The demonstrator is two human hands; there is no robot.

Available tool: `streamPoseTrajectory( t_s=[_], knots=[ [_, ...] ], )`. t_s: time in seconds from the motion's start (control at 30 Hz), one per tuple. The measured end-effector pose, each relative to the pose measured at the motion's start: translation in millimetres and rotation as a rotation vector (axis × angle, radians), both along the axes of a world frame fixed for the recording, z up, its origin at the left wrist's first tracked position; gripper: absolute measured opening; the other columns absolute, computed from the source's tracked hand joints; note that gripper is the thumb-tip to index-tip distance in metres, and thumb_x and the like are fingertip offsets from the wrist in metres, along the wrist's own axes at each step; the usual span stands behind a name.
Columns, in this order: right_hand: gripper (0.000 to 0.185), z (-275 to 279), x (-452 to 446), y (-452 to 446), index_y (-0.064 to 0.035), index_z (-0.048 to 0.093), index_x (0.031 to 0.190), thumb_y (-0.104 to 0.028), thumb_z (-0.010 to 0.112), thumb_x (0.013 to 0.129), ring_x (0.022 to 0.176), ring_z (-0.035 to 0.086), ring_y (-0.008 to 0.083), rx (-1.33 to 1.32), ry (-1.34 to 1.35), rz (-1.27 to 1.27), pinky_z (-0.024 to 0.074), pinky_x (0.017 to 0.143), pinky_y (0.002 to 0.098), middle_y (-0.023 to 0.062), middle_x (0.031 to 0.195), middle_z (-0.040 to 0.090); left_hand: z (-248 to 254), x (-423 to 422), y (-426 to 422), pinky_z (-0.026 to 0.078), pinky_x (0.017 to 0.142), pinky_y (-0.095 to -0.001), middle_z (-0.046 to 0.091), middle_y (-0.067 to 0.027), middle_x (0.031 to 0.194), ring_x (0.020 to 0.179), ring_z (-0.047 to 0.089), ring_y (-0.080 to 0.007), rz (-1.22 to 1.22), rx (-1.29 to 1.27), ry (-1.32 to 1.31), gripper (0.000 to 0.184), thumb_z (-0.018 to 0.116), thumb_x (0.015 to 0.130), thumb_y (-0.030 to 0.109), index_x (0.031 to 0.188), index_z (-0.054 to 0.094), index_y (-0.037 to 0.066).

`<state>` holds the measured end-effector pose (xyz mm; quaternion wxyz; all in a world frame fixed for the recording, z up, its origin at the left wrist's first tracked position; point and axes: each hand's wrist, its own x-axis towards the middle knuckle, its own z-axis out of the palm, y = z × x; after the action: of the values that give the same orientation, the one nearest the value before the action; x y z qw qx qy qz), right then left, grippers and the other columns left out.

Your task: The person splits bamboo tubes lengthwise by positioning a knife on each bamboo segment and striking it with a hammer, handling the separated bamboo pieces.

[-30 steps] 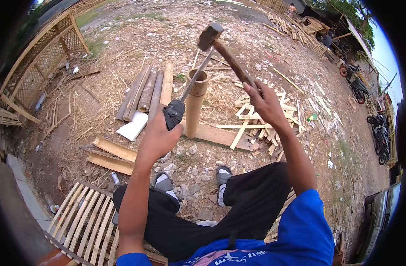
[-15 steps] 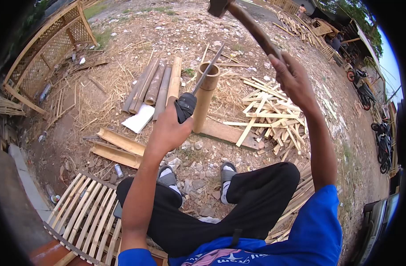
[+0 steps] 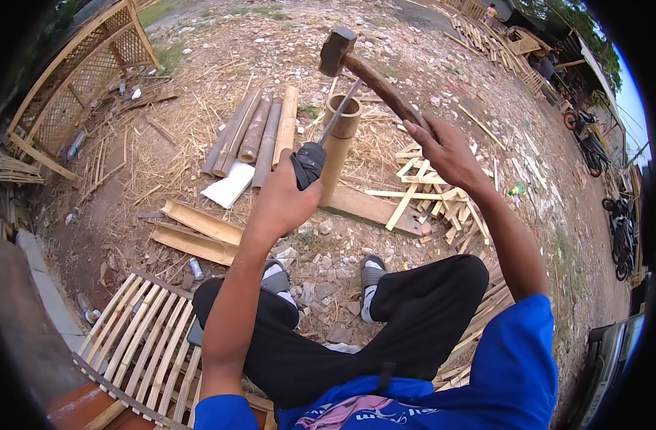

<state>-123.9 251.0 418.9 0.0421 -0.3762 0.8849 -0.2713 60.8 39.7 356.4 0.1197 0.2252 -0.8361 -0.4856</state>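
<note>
Fingers of the left hand [image 3: 279,199] grip a knife [image 3: 311,163], its blade crossing the mouth of the upright bamboo tube [image 3: 334,159]; the right hand [image 3: 448,154] clasps a hammer [image 3: 379,84] raised above the tube. Lining up a blow seems in hand, calling for a steady blade.

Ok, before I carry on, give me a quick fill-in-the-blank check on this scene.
1. The left hand holds the bladed tool by its ____-coloured handle.
2. The right hand grips the hammer, whose ____ is at the end away from that hand.
3. The bamboo tube beside the bladed tool is standing, not ____.
4. Nearest the left foot, ____ halved bamboo pieces rest on the ground.

Missing words: black; head; lying; two.
</note>
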Motion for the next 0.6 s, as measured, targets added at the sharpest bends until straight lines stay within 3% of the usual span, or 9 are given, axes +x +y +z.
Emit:
streamPoseTrajectory(
  t_s=[0.13,0.27,0.4,0.47,0.53,0.6],
  knots=[
    [0.05,-3.0,-1.4,-1.1,-0.0004,0.057,0.098,-0.05,0.047,0.099,0.066,0.051,0.0231,-0.081,0.045,0.004,0.0409,0.063,0.0397,0.0121,0.071,0.053,0.0,5.8,-8.6,0.049,0.078,-0.0456,0.065,-0.0287,0.092,0.088,0.066,-0.0429,0.014,-0.013,0.021,0.051,0.064,0.079,0.021,0.117,0.046,-0.007],
    [0.05,-20.2,-0.4,-1.5,-0.0005,0.056,0.093,-0.05,0.049,0.099,0.064,0.049,0.0216,0.055,0.003,-0.039,0.0409,0.063,0.0384,0.0114,0.069,0.052,-0.1,7.1,-10.8,0.049,0.08,-0.0468,0.065,-0.0295,0.092,0.089,0.066,-0.0444,0.039,-0.017,-0.014,0.05,0.064,0.079,0.023,0.115,0.048,-0.008],
    [0.051,18.2,-5.5,-1.0,-0.0037,0.058,0.094,-0.053,0.05,0.098,0.062,0.049,0.0151,-0.026,-0.008,-0.071,0.0389,0.055,0.0337,0.0052,0.07,0.052,3.7,7.3,-7.6,0.049,0.08,-0.0467,0.065,-0.03,0.093,0.091,0.066,-0.0445,0.016,-0.026,0.038,0.048,0.064,0.079,0.022,0.114,0.048,-0.007],
    [0.051,47.5,-13.2,1.0,-0.0036,0.057,0.094,-0.054,0.05,0.097,0.055,0.047,0.0078,-0.23,-0.013,-0.042,0.0371,0.044,0.0259,-0.0016,0.067,0.048,6.6,8.0,-6.4,0.049,0.08,-0.0463,0.065,-0.0298,0.094,0.091,0.066,-0.044,0.025,-0.005,0.008,0.048,0.064,0.079,0.022,0.114,0.048,-0.008],
    [0.048,72.2,-1.6,-4.8,-0.0074,0.052,0.088,-0.054,0.051,0.097,0.038,0.036,0.0022,-0.564,-0.02,0.046,0.0277,0.03,0.0186,-0.0052,0.057,0.043,3.5,6.2,-8.5,0.049,0.079,-0.0455,0.065,-0.0291,0.094,0.091,0.066,-0.0431,0.015,-0.005,-0.009,0.048,0.063,0.079,0.022,0.114,0.048,-0.008],
    [0.047,74.7,-6.2,-6.6,-0.0084,0.049,0.082,-0.053,0.05,0.098,0.036,0.035,0.0023,-0.772,-0.029,0.046,0.0286,0.03,0.0193,-0.0059,0.054,0.041,0.8,3.7,-11.0,0.05,0.079,-0.045,0.065,-0.0285,0.093,0.089,0.066,-0.0425,0.015,-0.009,0.0,0.048,0.063,0.079,0.022,0.114,0.048,-0.008]
  ],
)
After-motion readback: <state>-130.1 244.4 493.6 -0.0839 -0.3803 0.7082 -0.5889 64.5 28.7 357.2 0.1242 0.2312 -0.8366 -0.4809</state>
